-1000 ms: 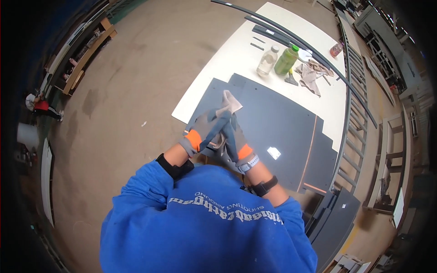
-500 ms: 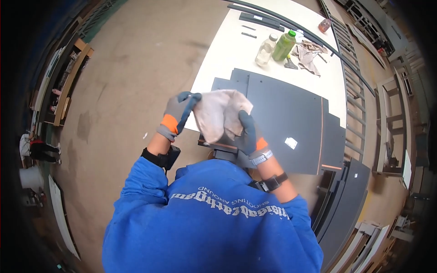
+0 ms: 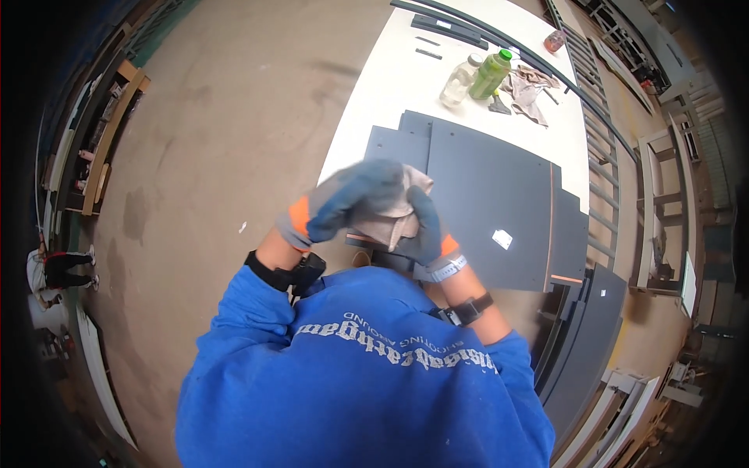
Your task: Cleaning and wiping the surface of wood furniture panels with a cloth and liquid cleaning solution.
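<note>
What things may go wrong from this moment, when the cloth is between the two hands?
The cloth is bunched between the left hand and right hand, near the dark panel: grit in its folds, if any, might scratch that surface.

The clear bottle and green bottle stand close together beyond the panel on the white table; a careless reach could tip one into the other.
</note>
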Action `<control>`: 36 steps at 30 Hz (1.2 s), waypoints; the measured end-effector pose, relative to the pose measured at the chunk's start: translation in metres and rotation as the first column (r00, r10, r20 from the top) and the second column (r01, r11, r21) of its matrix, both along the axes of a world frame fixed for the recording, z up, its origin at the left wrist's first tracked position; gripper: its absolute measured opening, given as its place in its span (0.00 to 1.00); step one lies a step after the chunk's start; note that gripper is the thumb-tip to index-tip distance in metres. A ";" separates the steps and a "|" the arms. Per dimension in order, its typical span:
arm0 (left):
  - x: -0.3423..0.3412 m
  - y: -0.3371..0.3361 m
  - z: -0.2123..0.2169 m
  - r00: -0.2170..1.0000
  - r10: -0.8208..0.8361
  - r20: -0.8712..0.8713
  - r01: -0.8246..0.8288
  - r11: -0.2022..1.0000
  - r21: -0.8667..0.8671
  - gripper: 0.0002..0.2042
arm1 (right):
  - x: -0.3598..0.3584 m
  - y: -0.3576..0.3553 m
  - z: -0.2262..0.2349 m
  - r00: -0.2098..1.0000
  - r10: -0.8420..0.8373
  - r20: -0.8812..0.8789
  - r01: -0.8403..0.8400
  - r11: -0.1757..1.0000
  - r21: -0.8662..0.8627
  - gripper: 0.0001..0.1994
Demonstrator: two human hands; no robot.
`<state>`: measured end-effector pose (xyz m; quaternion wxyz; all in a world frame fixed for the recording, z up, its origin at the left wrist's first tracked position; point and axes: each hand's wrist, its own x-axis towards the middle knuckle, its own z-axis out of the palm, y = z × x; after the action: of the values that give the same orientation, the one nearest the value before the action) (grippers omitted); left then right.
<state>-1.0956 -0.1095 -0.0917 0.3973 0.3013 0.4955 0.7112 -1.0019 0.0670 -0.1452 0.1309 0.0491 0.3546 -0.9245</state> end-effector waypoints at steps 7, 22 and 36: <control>-0.030 -0.051 -0.050 0.751 0.213 0.625 -0.170 0.977 -0.129 0.28 | 0.009 0.009 0.065 0.999 0.008 0.039 0.010 0.897 -0.441 0.30; 0.020 0.019 0.075 0.975 0.209 -0.076 -0.214 0.975 -0.064 0.17 | 0.005 0.036 0.017 0.996 0.051 0.077 -0.019 0.926 -0.376 0.37; -0.011 0.060 0.001 0.942 0.260 -0.215 -0.320 0.889 -0.327 0.16 | 0.024 0.050 0.010 0.996 -0.025 -0.081 -0.030 0.791 -0.612 0.33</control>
<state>-1.1066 -0.0492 -0.0905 0.2921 0.2043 0.6871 0.6332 -0.9777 0.1173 -0.1357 0.1258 -0.0357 0.0417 -0.9905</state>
